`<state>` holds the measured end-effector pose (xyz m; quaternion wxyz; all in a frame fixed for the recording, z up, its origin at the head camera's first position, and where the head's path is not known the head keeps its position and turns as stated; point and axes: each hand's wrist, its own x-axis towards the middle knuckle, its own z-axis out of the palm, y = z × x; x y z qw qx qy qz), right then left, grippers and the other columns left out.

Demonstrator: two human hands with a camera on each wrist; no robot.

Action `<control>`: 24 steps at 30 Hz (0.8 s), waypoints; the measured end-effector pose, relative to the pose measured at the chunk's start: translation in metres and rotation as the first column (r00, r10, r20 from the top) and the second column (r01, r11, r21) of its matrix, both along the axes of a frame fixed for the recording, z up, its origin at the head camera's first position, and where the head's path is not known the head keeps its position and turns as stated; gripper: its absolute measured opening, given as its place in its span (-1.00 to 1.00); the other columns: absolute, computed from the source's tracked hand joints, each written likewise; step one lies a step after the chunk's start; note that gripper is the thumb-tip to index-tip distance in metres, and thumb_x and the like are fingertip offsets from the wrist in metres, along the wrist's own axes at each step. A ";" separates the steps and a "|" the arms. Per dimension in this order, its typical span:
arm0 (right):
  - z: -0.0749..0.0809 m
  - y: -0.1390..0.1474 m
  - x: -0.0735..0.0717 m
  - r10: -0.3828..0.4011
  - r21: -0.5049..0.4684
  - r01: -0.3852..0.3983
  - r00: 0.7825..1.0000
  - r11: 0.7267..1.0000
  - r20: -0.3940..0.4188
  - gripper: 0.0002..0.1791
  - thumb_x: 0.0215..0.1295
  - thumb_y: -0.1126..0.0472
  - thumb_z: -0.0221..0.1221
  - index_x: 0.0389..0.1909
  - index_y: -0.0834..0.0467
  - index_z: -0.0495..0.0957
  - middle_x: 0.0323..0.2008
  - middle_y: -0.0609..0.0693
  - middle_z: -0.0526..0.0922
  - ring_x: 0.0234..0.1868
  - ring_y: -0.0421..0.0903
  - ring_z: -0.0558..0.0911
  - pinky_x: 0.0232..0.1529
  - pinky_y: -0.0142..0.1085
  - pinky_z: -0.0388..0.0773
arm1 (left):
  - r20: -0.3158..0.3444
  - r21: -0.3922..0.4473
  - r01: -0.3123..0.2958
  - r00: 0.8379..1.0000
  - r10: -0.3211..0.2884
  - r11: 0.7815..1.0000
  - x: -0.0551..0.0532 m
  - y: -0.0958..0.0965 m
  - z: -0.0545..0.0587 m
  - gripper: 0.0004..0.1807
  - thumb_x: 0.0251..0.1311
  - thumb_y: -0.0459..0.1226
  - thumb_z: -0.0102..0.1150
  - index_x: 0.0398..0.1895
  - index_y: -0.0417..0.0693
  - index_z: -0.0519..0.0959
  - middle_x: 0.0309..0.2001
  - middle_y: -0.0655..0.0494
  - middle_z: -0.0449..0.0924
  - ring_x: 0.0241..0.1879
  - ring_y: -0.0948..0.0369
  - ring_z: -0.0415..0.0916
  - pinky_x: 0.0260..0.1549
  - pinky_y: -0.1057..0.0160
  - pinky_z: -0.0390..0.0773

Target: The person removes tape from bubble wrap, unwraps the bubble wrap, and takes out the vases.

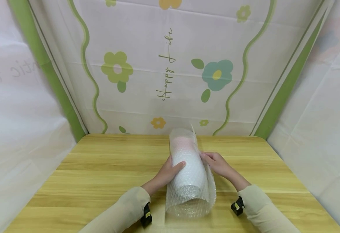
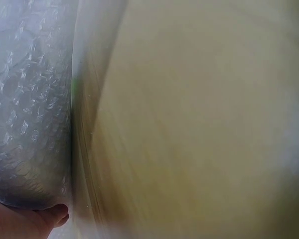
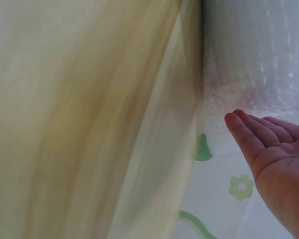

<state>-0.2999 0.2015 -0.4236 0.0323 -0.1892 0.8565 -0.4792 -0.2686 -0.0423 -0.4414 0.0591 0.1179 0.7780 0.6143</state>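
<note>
A white, rounded, tall object [image 1: 189, 170] with a pinkish far end lies inside clear bubble wrap [image 1: 191, 207]; its exact kind is hidden by the wrap. The near end of the wrap forms an open tube, and a loose flap hangs along its right side. My left hand [image 1: 171, 170] grips the roll from the left, thumb over the top; in the left wrist view its fingers [image 2: 52, 215] lie against the bubble wrap [image 2: 30, 109]. On the right side my right hand [image 1: 216, 163] pinches the wrap's edge. The right wrist view shows its fingers [image 3: 256, 132] fairly straight beside the wrap.
The roll is over a wooden table [image 1: 108, 161], towards its middle. A white cloth [image 1: 146, 42] printed with flowers hangs behind the far edge, and white cloth sides [image 1: 18, 129] stand left and right. Black wrist cameras [image 1: 237, 206] sit at both sleeves.
</note>
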 end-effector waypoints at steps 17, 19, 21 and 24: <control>-0.003 0.007 0.001 -0.026 -0.040 0.028 0.999 0.999 0.040 -0.43 0.58 -0.02 -0.19 0.10 0.41 0.51 0.27 0.30 0.41 0.06 0.14 0.52 -0.05 -0.09 0.47 | 0.001 -0.013 -0.010 1.000 0.010 1.000 0.001 0.000 0.002 -0.08 0.29 0.15 0.07 0.52 -0.11 -0.03 0.35 -0.25 0.22 0.26 -0.15 0.27 0.10 -0.21 0.36; -0.002 0.007 0.001 -0.030 -0.035 0.031 0.999 0.999 0.035 -0.45 0.58 -0.02 -0.18 -0.14 0.39 0.56 0.26 0.31 0.41 -0.14 0.05 0.54 -0.20 -0.16 0.45 | 0.002 -0.014 -0.011 1.000 0.011 1.000 0.001 0.000 0.001 -0.08 0.29 0.15 0.07 0.52 -0.11 -0.03 0.36 -0.25 0.22 0.26 -0.15 0.27 0.10 -0.20 0.36; 0.001 0.007 0.002 -0.031 -0.039 0.032 0.999 0.999 0.038 -0.47 0.58 -0.01 -0.18 -0.29 0.36 0.52 0.18 0.36 0.46 -0.41 -0.01 0.40 -0.36 -0.21 0.41 | 0.003 -0.011 -0.009 1.000 0.009 1.000 0.001 0.000 0.001 -0.08 0.29 0.15 0.07 0.53 -0.10 -0.03 0.36 -0.25 0.22 0.26 -0.14 0.27 0.10 -0.20 0.36; 0.005 0.007 0.002 -0.004 -0.046 0.006 0.999 0.999 0.042 -0.44 0.59 0.01 -0.19 -0.23 0.46 0.51 0.10 0.44 0.47 -0.32 0.01 0.51 -0.27 -0.27 0.50 | 0.005 -0.001 -0.003 1.000 0.003 1.000 0.001 0.000 0.001 -0.09 0.30 0.14 0.07 0.53 -0.09 -0.03 0.36 -0.24 0.22 0.25 -0.14 0.27 0.09 -0.21 0.37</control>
